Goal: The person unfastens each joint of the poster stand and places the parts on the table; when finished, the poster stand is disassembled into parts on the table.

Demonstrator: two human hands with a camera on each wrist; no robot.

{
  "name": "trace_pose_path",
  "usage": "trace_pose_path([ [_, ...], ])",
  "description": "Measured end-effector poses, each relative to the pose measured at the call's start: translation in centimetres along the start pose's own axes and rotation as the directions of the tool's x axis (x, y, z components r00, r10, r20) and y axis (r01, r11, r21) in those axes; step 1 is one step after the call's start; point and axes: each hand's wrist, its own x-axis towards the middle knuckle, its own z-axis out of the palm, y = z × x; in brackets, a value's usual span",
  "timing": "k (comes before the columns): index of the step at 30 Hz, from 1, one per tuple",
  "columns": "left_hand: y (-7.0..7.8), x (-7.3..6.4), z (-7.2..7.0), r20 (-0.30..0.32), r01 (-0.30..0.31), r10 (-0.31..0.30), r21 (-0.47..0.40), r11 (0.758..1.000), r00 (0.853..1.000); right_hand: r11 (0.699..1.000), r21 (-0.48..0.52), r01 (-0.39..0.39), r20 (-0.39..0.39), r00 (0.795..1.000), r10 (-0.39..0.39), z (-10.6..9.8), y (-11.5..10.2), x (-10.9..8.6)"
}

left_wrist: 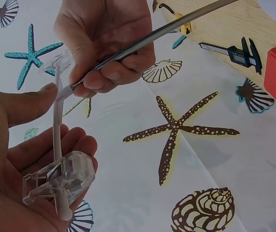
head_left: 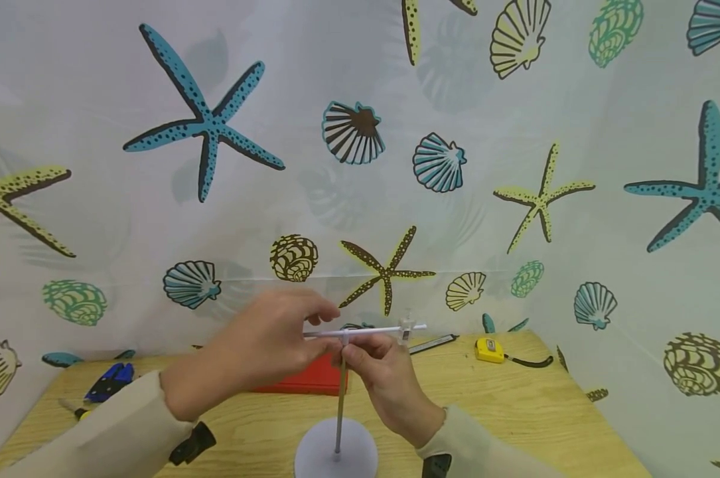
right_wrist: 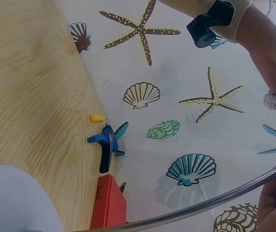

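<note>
A slim metal rod [head_left: 341, 398] rises from a round white base [head_left: 312, 458] on the table. Across its top lies a thin white crossbar [head_left: 377, 330]. My right hand [head_left: 392, 385] grips the rod just under the joint, thumb in front. My left hand [head_left: 258, 338] is around the crossbar's left part, its thumb at the joint in the left wrist view and its fingers curled beneath. A clear plastic clip [left_wrist: 77, 174] sits on the bar over the left fingers. Another clear clip [head_left: 406, 326] is near the bar's right end.
Behind the rod lies a red case [head_left: 302, 382]. A caliper [head_left: 434, 344] and a yellow tape measure [head_left: 490, 350] are at the back right. Blue-handled pliers [head_left: 110, 382] and a yellow-handled tool [head_left: 80, 411] lie at left. A patterned curtain [head_left: 246, 219] hangs behind the table.
</note>
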Motion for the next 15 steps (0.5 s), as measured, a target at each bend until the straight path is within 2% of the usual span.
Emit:
trace_pose_path([
  [10,0.70,0.28,0.44,0.006,-0.021,0.021,0.024,1.000,1.000,1.000,-0.016,-0.002,-0.016,1.000,0.002,0.06,0.04,-0.02],
  [15,0.91,0.27,0.59,0.011,0.001,-0.001,0.030,1.000,1.000,0.999,-0.031,0.020,0.003,1.000,-0.020,-0.17,0.38,0.08],
])
